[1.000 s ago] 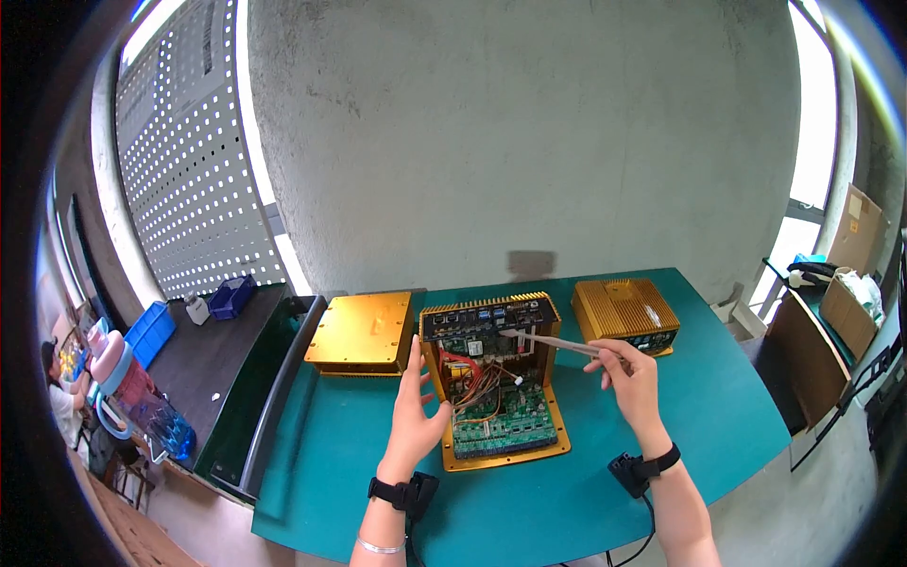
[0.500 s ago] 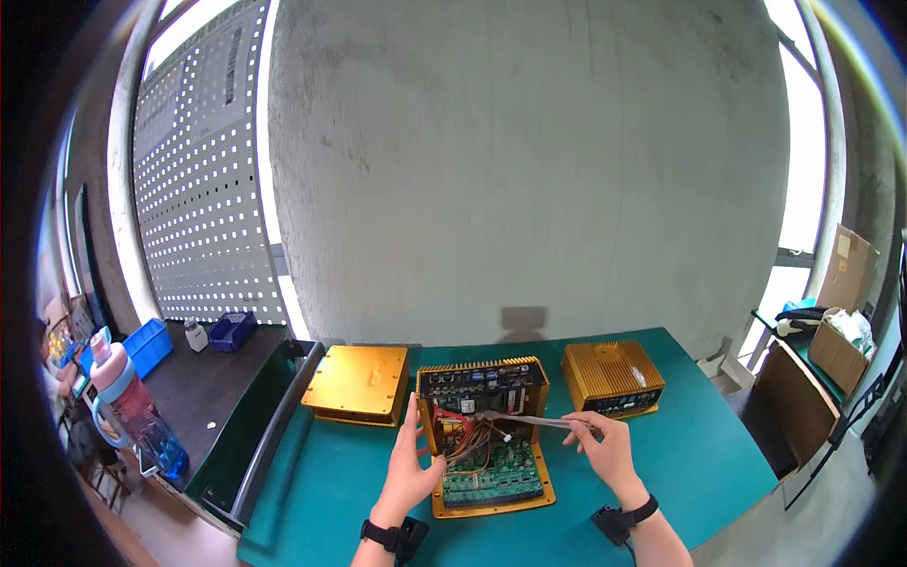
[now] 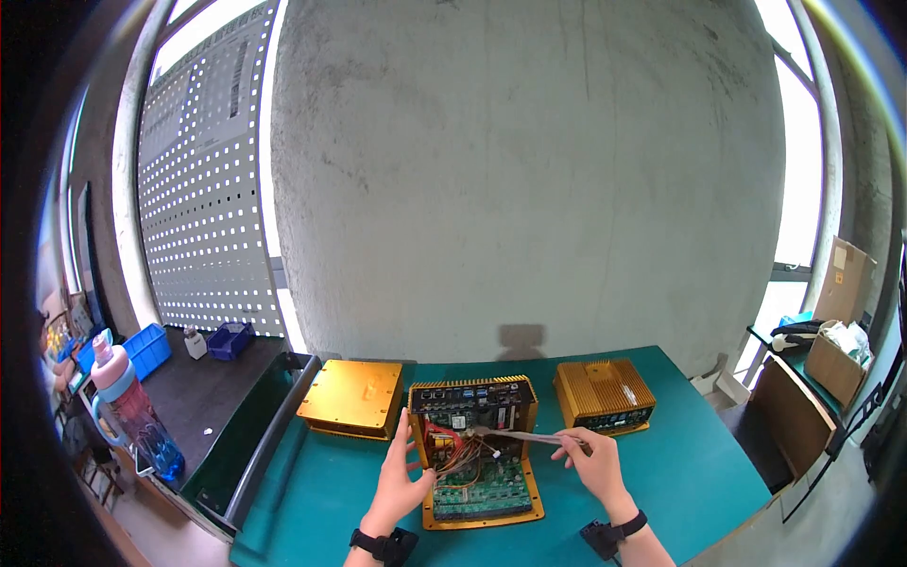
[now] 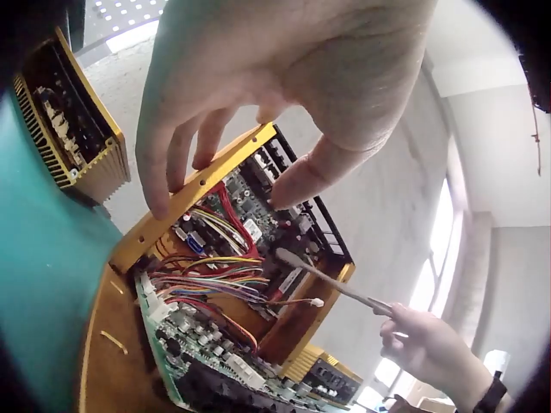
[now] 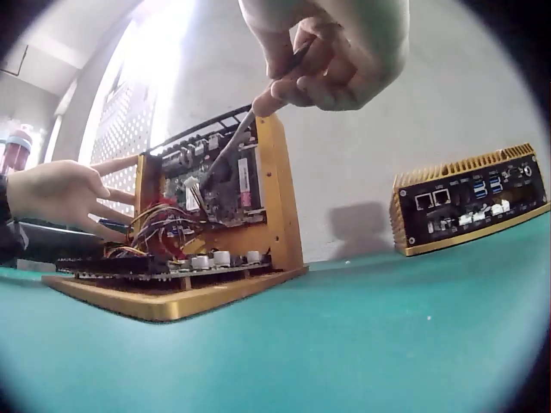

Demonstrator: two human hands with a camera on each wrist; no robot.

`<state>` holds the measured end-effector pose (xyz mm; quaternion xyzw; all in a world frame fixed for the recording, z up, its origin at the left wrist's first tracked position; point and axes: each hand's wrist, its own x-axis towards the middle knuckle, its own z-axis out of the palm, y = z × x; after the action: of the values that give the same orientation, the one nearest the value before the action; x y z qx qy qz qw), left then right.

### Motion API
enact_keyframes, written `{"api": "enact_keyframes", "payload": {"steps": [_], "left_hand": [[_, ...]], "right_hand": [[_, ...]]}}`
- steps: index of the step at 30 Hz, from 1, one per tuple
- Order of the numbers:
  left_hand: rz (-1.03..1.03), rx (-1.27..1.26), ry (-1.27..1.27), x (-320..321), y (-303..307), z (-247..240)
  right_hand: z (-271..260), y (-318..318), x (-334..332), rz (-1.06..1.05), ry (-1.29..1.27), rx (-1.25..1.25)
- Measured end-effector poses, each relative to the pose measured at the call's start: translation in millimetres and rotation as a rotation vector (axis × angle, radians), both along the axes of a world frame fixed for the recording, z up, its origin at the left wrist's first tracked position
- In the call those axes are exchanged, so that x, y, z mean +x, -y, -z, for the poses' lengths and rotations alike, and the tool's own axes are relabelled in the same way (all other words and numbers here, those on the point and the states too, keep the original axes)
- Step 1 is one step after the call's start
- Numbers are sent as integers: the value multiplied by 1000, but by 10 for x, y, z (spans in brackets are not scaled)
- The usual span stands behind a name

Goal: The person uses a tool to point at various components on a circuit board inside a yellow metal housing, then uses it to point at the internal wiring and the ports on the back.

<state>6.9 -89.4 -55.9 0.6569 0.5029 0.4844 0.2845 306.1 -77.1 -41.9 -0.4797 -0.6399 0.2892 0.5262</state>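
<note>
Tweezers (image 3: 524, 437) lowered into case (image 3: 482, 520) (wires (image 3: 458, 458), board (image 3: 482, 496) inside); right hand (image 3: 590, 463) pinches, left hand (image 3: 399, 482) released.

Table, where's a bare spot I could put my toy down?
Two bare green patches on the table: one in front of the finned box, right of the right hand; one in front of the flat box, left of the left hand. Crowded: the open box, with wires, both hands and tweezers.
</note>
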Motion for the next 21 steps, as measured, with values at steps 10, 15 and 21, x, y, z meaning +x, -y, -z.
{"api": "enact_keyframes", "payload": {"steps": [10, 15, 21], "left_hand": [[41, -58, 97, -36, -12, 8], [43, -79, 127, -31, 5, -31], [52, -109, 160, -36, 28, -45]], "right_hand": [[84, -4, -68, 28, 81, -10], [-62, 38, -58, 14, -70, -34], [-64, 31, -70, 69, -26, -52]]}}
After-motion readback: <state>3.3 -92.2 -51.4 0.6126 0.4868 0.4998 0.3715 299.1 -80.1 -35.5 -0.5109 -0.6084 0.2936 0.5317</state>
